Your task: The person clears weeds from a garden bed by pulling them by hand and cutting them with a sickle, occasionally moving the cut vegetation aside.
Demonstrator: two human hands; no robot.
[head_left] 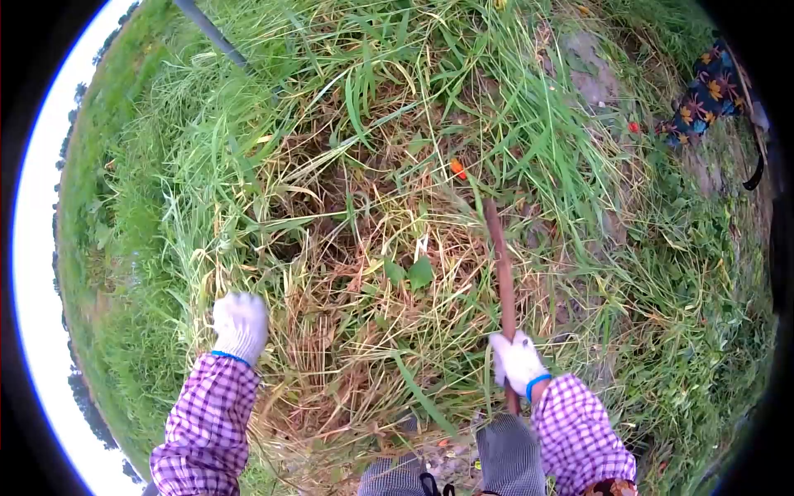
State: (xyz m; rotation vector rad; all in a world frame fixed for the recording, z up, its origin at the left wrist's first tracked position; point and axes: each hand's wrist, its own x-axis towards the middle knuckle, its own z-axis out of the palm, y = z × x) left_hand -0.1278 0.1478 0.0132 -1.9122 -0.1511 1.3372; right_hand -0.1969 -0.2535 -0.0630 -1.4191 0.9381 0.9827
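Note:
My left hand (240,324), in a white knit glove with a blue cuff, is closed in a fist at the edge of the tall green grass (186,215). Stalks stand right beside its fingers, but what lies inside the fist is hidden. On the other side, my right hand (519,360), gloved the same way, is wrapped round a long brown wooden handle (501,269). The handle points away from me, and its far end reaches into the grass. Between my hands lies a mat of cut, yellowish dry grass (356,322) with a few green leaves.
My feet in grey shoes (509,450) stand at the bottom. A grey pole (213,35) slants in at the upper left. Dark flower-patterned cloth (703,95) shows at the far right. A small orange-red object (458,169) lies in the grass ahead.

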